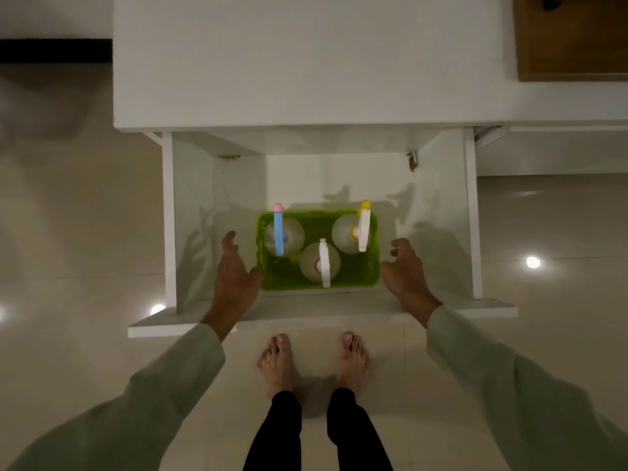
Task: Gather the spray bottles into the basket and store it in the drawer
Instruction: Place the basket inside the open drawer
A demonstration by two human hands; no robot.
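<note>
A green basket [370, 266] sits on the floor of the pulled-out white drawer [169, 215]. Three clear spray bottles stand upright inside it: one with a blue and pink head [279, 232], one with a white head [324, 265], one with a white and yellow head [363, 229]. My left hand [234, 273] hovers at the basket's left side, fingers spread, its thumb close to the rim. On the other side my right hand [406, 270] is just apart from the basket, fingers curled loosely. Neither hand holds anything.
The white cabinet top [306, 62] lies above the drawer. A small crumpled wrapper [412, 161] lies in the drawer's back right corner. A brown tray or box [571, 42] is at the top right. My bare feet [312, 362] stand on the glossy tile floor before the drawer front.
</note>
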